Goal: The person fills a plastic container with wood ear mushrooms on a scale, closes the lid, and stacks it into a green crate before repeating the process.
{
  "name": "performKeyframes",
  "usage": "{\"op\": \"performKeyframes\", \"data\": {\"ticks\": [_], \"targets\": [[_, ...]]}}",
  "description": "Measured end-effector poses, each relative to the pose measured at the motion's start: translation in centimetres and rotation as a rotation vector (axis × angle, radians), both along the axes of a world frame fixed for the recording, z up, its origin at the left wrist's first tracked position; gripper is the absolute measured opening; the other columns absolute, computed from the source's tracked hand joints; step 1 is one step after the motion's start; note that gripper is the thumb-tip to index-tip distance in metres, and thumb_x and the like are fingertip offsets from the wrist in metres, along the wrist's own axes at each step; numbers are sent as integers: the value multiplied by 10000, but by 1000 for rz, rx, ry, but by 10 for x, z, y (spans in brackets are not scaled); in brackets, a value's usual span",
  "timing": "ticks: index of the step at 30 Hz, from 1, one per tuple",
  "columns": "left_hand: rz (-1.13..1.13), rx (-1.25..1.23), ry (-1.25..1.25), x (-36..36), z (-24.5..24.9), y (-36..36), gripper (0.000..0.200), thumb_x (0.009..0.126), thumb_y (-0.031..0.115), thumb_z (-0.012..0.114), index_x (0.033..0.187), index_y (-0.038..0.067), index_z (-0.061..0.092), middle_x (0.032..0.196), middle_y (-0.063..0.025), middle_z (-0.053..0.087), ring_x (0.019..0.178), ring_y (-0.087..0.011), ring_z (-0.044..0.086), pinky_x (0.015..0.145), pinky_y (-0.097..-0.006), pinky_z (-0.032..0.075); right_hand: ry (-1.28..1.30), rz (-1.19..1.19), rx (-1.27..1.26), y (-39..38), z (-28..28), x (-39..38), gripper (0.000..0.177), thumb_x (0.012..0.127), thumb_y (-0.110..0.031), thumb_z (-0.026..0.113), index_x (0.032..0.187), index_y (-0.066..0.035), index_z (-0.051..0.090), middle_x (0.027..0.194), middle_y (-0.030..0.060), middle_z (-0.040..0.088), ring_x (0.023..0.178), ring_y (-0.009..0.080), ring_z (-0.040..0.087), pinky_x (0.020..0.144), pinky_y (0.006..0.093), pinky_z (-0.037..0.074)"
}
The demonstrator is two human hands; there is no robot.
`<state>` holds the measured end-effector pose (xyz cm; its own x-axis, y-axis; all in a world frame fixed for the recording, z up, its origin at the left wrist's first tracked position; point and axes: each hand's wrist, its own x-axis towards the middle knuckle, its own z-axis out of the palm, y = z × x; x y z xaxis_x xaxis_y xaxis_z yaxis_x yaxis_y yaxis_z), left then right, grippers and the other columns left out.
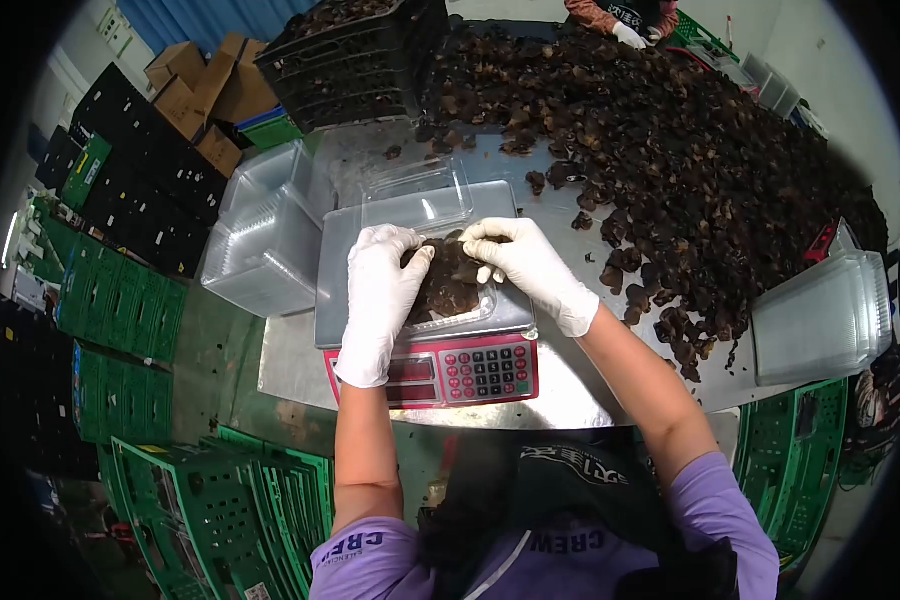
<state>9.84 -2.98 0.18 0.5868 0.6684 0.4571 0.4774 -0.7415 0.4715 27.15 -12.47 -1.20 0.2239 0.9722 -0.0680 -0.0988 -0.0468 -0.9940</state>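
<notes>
Mushrooms (445, 297) sit in a tub (460, 323) on the scale (335, 300), by the bench's (570, 385) front edge, presumably for easy reach. My left hand (378, 290) and right hand (535, 262) curl over them; whether either pinches, I cannot tell.

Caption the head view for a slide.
Gloved left hand and right hand handling dark pieces in a clear tray on a scale.

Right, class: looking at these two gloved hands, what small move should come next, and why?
Probably settle the dark pieces within the clear tray: the left hand and right hand are both at them, the tray sits on the scale, and what looks like its lid lies open beyond.
</notes>
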Motion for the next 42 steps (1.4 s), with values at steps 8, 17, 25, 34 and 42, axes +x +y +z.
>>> {"op": "performKeyframes", "data": {"ticks": [8,17,25,34,42], "targets": [[75,20,-183,-21,12,-6,200,833,81,651,1020,20,687,1037,-136,668,1049,-282,594,948,-359,446,-108,-36,117,-11,8,-11,297,911,-83,607,1201,-27,636,957,39,682,746,83,564,680,225,482],[262,-153,-373,-68,-2,-16,158,837,25,656,989,11,697,1004,-99,666,997,-218,602,909,-324,456,8,-208,43,-34,2,16,225,905,-109,623,1103,-9,658,804,-17,612,622,17,473,567,166,386],[285,-250,-435,-63,-15,-28,133,852,21,649,974,12,702,991,-95,668,993,-209,604,923,-322,452,-815,-78,284,5,25,-36,444,854,-310,676,1208,-56,592,998,85,558,941,241,539,891,326,423],[302,-199,-388,-74,-34,-23,260,835,13,661,1094,10,678,1130,-131,660,1098,-255,600,984,-340,437,-1159,-400,310,-28,-7,-18,481,903,-304,576,1302,-38,536,1317,157,546,1276,320,454,1099,450,267],[277,-97,-208,-67,-41,-33,268,851,86,677,1113,35,690,1253,-169,601,1198,-309,538,1040,-387,399,-1305,-103,303,-37,-17,-50,498,848,-335,648,1241,-37,583,1299,138,569,1302,277,460,1126,539,201]]}}
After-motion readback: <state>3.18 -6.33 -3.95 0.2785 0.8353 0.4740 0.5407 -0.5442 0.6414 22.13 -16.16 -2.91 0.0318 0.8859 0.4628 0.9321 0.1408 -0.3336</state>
